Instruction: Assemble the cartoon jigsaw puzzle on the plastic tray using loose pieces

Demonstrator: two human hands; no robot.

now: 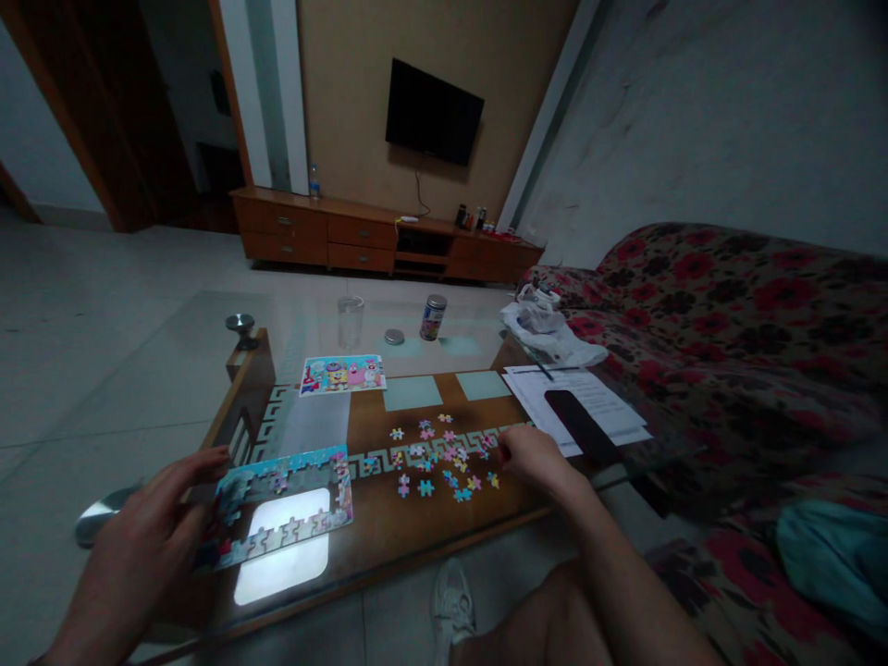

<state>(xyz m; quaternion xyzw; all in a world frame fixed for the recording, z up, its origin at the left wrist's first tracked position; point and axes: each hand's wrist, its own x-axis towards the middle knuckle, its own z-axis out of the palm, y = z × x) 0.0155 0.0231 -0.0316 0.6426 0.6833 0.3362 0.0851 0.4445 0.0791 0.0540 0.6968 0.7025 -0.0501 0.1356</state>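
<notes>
A partly joined jigsaw puzzle [342, 490] lies on the glass table, its border pieces forming a frame around a bare middle. My left hand [149, 527] is at the puzzle's left edge, fingers stretched out and apart, covering that corner. To the right, several loose puzzle pieces [425, 487] are scattered in a patch. At the right side of that patch is my right hand [534, 460], its fingers curled together; whatever they may hold is hidden. Behind the puzzle lies a picture card [343, 374] with bright cartoon figures.
Farther back on the glass table [395, 548] stand a clear cup [351, 321], a round lid [394, 337] and a printed can [433, 317]. Papers [527, 393], a black phone [581, 424] and a white plastic bag [555, 335] lie at the right, beside a flowered sofa [749, 305].
</notes>
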